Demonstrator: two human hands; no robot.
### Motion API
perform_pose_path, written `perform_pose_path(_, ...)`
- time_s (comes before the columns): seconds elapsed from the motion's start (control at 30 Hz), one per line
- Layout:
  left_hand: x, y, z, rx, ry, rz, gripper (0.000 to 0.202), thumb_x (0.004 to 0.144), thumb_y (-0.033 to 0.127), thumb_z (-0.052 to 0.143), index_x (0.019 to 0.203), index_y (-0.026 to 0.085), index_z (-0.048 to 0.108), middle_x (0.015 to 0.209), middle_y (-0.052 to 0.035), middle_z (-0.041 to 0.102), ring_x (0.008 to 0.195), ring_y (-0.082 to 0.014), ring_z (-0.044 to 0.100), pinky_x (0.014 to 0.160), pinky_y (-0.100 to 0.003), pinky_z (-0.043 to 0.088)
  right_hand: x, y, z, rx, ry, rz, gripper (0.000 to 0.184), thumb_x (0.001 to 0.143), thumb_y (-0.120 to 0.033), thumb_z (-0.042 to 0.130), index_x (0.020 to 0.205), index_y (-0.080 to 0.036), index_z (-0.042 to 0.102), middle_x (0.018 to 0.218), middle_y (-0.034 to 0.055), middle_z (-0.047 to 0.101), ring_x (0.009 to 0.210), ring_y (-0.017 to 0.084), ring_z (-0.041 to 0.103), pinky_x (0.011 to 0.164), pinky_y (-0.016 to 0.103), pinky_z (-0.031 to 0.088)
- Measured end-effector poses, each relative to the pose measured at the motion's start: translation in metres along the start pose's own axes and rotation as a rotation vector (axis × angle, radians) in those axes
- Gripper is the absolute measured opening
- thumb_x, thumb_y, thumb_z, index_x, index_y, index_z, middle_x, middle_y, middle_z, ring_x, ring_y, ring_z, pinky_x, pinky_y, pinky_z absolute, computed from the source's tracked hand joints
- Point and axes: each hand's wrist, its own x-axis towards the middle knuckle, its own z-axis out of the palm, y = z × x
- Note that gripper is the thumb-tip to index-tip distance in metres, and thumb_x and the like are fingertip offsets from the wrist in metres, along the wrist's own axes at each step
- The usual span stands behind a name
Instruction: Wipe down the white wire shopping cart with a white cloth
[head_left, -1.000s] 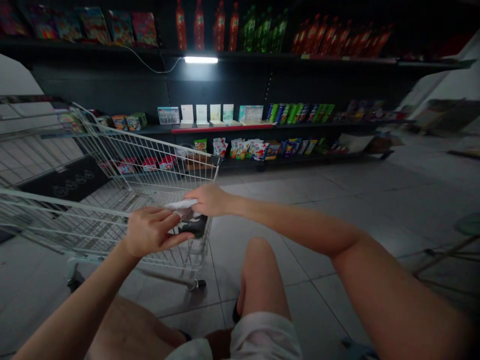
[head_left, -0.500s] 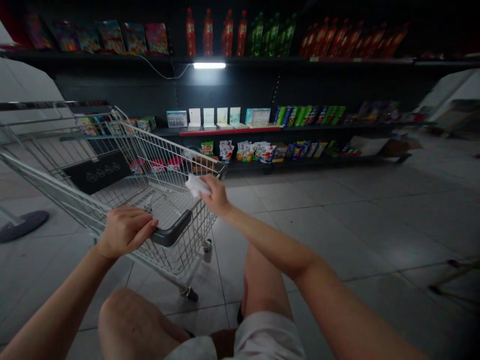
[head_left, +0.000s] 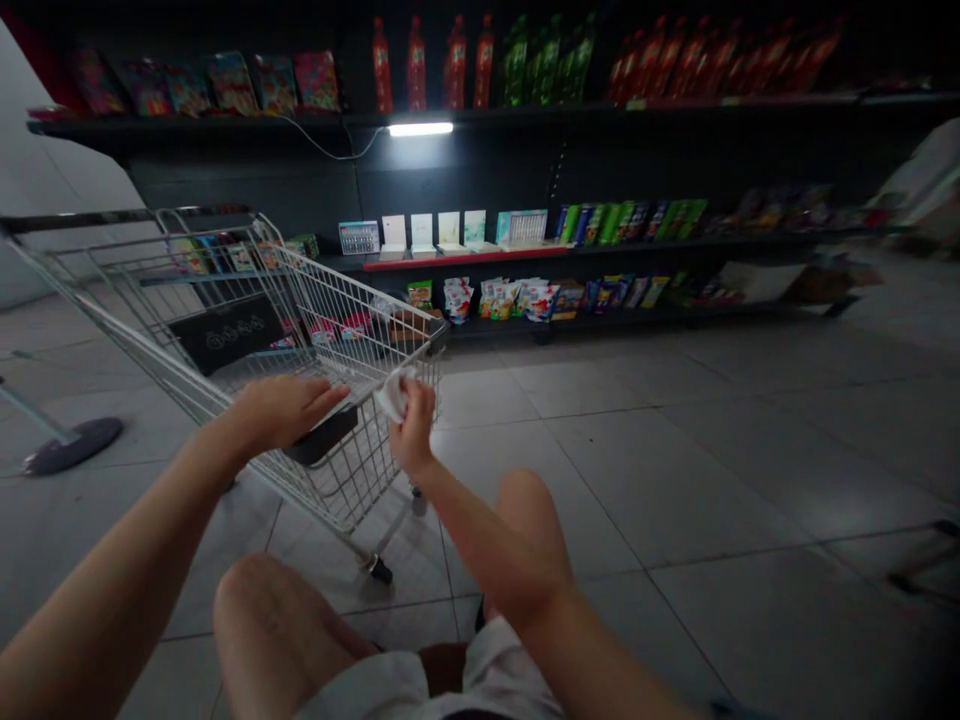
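Note:
A wire shopping cart (head_left: 346,497) stands in front of my knees, tilted to the left in view. My left hand (head_left: 283,411) lies flat, fingers stretched out, over the near rim beside the dark plastic corner piece (head_left: 325,438). Pinched in the fingers of my right hand (head_left: 414,428) is a crumpled white cloth (head_left: 392,397). That hand is at the cart's right rim, with the cloth against or just beside the wires; I cannot tell which. A black panel (head_left: 225,335) with pale round marks is at the cart's far end.
Dark shelves (head_left: 465,258) run behind the cart, with boxes, cans and snack bags. Red bottles (head_left: 416,65) and green bottles (head_left: 551,65) line the upper shelf beside a lit lamp (head_left: 421,129). A post's round base (head_left: 75,447) rests on the tiles at left.
My left hand has gone from curled on the cart rim to flat with fingers extended. My right hand has drawn slightly nearer with the cloth and turned more upright. The view has shifted a little.

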Motion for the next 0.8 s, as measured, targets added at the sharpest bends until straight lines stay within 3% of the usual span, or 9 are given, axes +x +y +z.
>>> perform_pose_path(0.1, 0.019, 0.03, -0.002, -0.059, -0.057, 0.084, 0.059, 0.095, 0.056, 0.022, 0.091, 0.019, 0.067, 0.093, -0.0107, 0.072, 0.087, -0.0248, 0.066, 0.076, -0.032, 0.042, -0.052, -0.017, 0.008, 0.017, -0.217, -0.235, 0.041, 0.078, -0.012, 0.052, 0.119, -0.018, 0.057, 0.116, 0.0129, 0.051, 0.111, 0.025, 0.047, 0.098, 0.042, 0.046)
perform_pose_path(0.2, 0.025, 0.04, 0.005, -0.064, -0.091, 0.111, 0.049, 0.098, 0.044, 0.026, 0.083, 0.016, 0.063, 0.085, -0.0112, 0.071, 0.078, -0.0207, 0.065, 0.072, -0.03, 0.042, -0.042, 0.012, -0.009, 0.014, -0.369, -0.369, 0.029, 0.081, -0.012, 0.053, 0.105, -0.023, 0.066, 0.107, 0.009, 0.054, 0.102, 0.021, 0.049, 0.092, 0.036, 0.048)
perform_pose_path(0.33, 0.023, 0.029, 0.012, -0.035, -0.087, 0.118, 0.045, 0.098, 0.041, 0.025, 0.079, 0.017, 0.058, 0.078, -0.01, 0.07, 0.072, -0.0193, 0.063, 0.071, -0.029, 0.042, 0.037, 0.058, -0.025, 0.0, 0.09, 0.222, 0.044, 0.072, -0.005, 0.048, 0.113, -0.016, 0.059, 0.109, 0.0111, 0.053, 0.105, 0.022, 0.049, 0.097, 0.04, 0.046)
perform_pose_path(0.43, 0.023, 0.021, 0.013, -0.052, -0.082, 0.144, 0.045, 0.098, 0.043, 0.025, 0.075, 0.018, 0.055, 0.076, -0.0089, 0.069, 0.072, -0.0188, 0.063, 0.072, -0.029, 0.043, 0.055, 0.04, -0.006, 0.023, 0.214, 0.409, 0.048, 0.073, -0.007, 0.048, 0.12, -0.013, 0.053, 0.115, 0.0135, 0.051, 0.11, 0.023, 0.049, 0.101, 0.041, 0.044)
perform_pose_path(0.5, 0.023, 0.019, 0.013, -0.059, -0.065, 0.161, 0.044, 0.097, 0.043, 0.024, 0.074, 0.018, 0.053, 0.075, -0.0088, 0.069, 0.07, -0.0188, 0.062, 0.07, -0.03, 0.042, 0.031, 0.013, 0.013, 0.008, 0.06, 0.257, 0.046, 0.076, -0.01, 0.053, 0.122, -0.014, 0.053, 0.119, 0.0144, 0.051, 0.115, 0.024, 0.048, 0.103, 0.041, 0.043)
perform_pose_path(0.57, 0.022, 0.017, 0.013, -0.057, -0.038, 0.177, 0.042, 0.096, 0.041, 0.026, 0.071, 0.019, 0.052, 0.072, -0.0087, 0.068, 0.067, -0.0186, 0.061, 0.068, -0.03, 0.041, -0.004, -0.005, 0.022, -0.004, -0.244, -0.058, 0.039, 0.079, -0.013, 0.058, 0.117, -0.019, 0.059, 0.12, 0.012, 0.054, 0.118, 0.023, 0.048, 0.104, 0.039, 0.043)
perform_pose_path(0.67, 0.017, 0.013, 0.014, -0.066, -0.018, 0.203, 0.04, 0.094, 0.041, 0.027, 0.069, 0.02, 0.049, 0.066, -0.0069, 0.066, 0.061, -0.0177, 0.058, 0.064, -0.03, 0.039, -0.032, 0.007, 0.008, 0.031, -0.672, -0.529, 0.022, 0.087, -0.022, 0.061, 0.106, -0.031, 0.066, 0.114, 0.0039, 0.061, 0.113, 0.018, 0.052, 0.1, 0.036, 0.045)
perform_pose_path(0.73, 0.013, 0.01, 0.015, -0.097, -0.041, 0.209, 0.04, 0.094, 0.042, 0.027, 0.069, 0.021, 0.049, 0.064, -0.0057, 0.065, 0.06, -0.0174, 0.059, 0.064, -0.029, 0.04, -0.022, 0.036, -0.016, -0.021, -0.69, -0.538, 0.015, 0.089, -0.023, 0.06, 0.099, -0.031, 0.068, 0.11, 0.003, 0.064, 0.11, 0.017, 0.052, 0.1, 0.036, 0.045)
perform_pose_path(0.8, 0.01, 0.006, 0.016, -0.136, -0.067, 0.208, 0.041, 0.095, 0.044, 0.026, 0.07, 0.021, 0.048, 0.065, -0.0052, 0.067, 0.061, -0.0173, 0.061, 0.064, -0.029, 0.041, 0.001, 0.067, -0.037, -0.111, -0.566, -0.335, 0.016, 0.089, -0.015, 0.057, 0.093, -0.025, 0.069, 0.106, 0.0056, 0.064, 0.105, 0.017, 0.052, 0.1, 0.037, 0.045)
